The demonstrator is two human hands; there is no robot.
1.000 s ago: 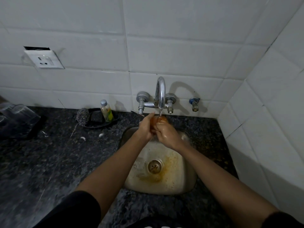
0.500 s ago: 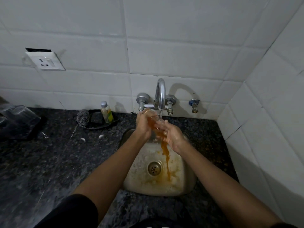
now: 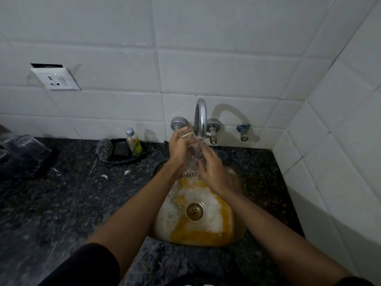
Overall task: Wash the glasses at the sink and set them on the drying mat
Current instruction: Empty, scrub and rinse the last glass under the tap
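Note:
A clear glass (image 3: 193,156) is tilted mouth-down under the running tap (image 3: 201,116), and water spills out of it into the steel sink (image 3: 160,223). My left hand (image 3: 179,148) grips the glass around its upper part. My right hand (image 3: 211,169) rests its fairly straight fingers against the glass's lower side in the stream. Orange liquid and white foam pool around the drain (image 3: 194,211). At the far left, upturned clear glasses (image 3: 21,148) stand on the dark drying mat (image 3: 46,164).
A soap bottle (image 3: 134,142) and a steel scrubber (image 3: 104,150) sit in a black dish (image 3: 123,158) left of the tap. A small wall valve (image 3: 243,133) is to the tap's right. White tiled walls close in behind and on the right. A socket (image 3: 54,79) hangs on the wall.
The glass held orange liquid, then tipped and poured it out. Now clear water runs through it, and orange liquid and foam have spread across the sink bottom. My right hand slid lower.

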